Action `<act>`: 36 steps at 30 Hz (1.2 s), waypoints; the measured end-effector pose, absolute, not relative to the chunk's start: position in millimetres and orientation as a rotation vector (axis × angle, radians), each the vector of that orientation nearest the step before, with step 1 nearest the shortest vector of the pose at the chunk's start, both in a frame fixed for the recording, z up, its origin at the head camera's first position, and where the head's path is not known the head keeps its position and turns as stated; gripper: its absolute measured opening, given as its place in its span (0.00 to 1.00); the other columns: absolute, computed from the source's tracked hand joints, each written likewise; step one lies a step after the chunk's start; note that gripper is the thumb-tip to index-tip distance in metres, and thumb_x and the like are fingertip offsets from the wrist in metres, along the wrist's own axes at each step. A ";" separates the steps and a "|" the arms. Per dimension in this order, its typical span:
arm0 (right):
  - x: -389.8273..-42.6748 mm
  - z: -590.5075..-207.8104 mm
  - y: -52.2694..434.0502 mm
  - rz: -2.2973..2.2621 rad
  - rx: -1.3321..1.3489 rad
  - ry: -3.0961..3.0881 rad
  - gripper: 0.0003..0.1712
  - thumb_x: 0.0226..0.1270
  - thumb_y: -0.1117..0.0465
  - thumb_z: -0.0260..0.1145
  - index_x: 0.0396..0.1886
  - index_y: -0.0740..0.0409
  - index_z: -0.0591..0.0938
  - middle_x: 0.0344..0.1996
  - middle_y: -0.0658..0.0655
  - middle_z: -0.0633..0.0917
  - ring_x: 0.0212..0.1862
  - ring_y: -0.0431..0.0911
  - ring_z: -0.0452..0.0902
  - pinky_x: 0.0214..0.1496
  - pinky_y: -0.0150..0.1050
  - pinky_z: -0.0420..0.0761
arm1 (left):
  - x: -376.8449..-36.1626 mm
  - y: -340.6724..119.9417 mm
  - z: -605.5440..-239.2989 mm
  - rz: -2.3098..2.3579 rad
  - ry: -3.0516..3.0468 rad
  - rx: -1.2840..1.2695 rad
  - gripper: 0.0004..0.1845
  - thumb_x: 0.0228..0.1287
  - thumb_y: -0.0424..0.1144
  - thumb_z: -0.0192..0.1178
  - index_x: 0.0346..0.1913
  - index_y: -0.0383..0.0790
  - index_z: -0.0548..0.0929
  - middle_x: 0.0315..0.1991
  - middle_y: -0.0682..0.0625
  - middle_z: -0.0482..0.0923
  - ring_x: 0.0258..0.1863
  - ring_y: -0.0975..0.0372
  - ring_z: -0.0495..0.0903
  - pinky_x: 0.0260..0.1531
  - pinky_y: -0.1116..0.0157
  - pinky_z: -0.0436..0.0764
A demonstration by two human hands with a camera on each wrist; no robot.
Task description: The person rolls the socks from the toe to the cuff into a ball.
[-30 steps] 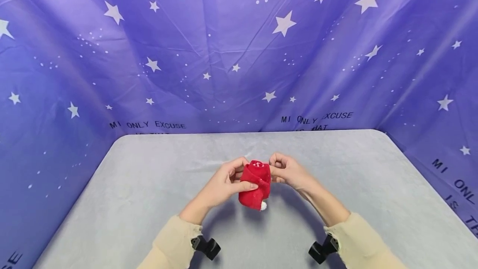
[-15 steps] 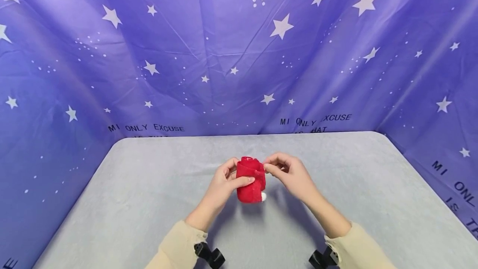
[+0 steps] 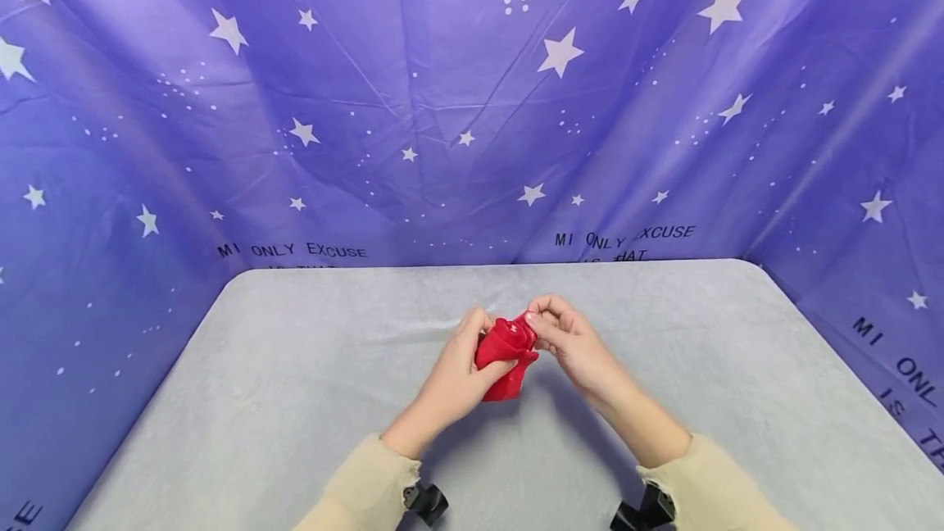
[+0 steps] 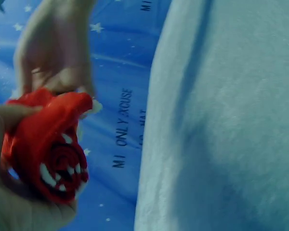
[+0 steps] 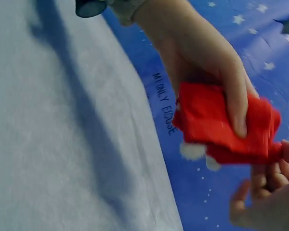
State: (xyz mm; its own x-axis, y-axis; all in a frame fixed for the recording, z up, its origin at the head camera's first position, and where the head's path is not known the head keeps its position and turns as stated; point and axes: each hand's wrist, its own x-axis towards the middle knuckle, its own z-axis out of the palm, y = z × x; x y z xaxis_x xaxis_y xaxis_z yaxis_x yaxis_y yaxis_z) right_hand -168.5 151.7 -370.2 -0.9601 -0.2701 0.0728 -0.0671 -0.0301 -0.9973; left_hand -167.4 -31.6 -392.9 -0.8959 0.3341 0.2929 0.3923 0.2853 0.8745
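Observation:
A roll of soft red fabric (image 3: 506, 344) is held up above the middle of the table. My left hand (image 3: 456, 374) grips it from the left, the thumb lying across its near side. At its upper right edge my right hand (image 3: 575, 342) pinches a bit of the fabric between thumb and fingers. The left wrist view looks into the roll's end, where spiral layers with white patches (image 4: 48, 175) show. White pompoms (image 5: 192, 150) hang at the fabric's edge in the right wrist view. The left fingers behind the roll are mostly hidden in the head view.
Beneath the hands spreads a grey cloth-covered table (image 3: 295, 367) with rounded far corners. A purple curtain (image 3: 457, 105) with white stars and lettering encloses its back and sides. Black wrist cameras (image 3: 426, 503) sit at both cuffs.
The red roll has tilted, its top leaning right, and its pompom has gone from sight in the head view. My left hand has turned with it; my right fingertips now pinch its upper corner.

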 end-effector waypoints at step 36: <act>-157.7 -394.9 116.7 -1.493 -1.203 3.390 0.09 0.57 0.67 0.73 0.37 0.55 0.86 0.33 0.48 0.87 0.39 0.44 0.83 0.45 0.35 0.69 | -176.1 -34.3 -392.7 -1.836 -2.318 -0.228 0.17 0.57 0.27 0.58 0.50 0.37 0.70 0.50 0.41 0.74 0.34 0.61 0.78 0.29 0.71 0.80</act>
State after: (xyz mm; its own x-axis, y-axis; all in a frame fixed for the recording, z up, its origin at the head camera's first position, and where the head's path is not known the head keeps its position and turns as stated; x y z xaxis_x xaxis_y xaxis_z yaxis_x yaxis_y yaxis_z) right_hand -157.7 116.7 -394.9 -0.5647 -0.2028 0.8000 -0.7271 0.5808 -0.3660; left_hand -176.1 -34.3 -392.7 -0.9729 0.0112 0.2311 0.2275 0.2276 0.9468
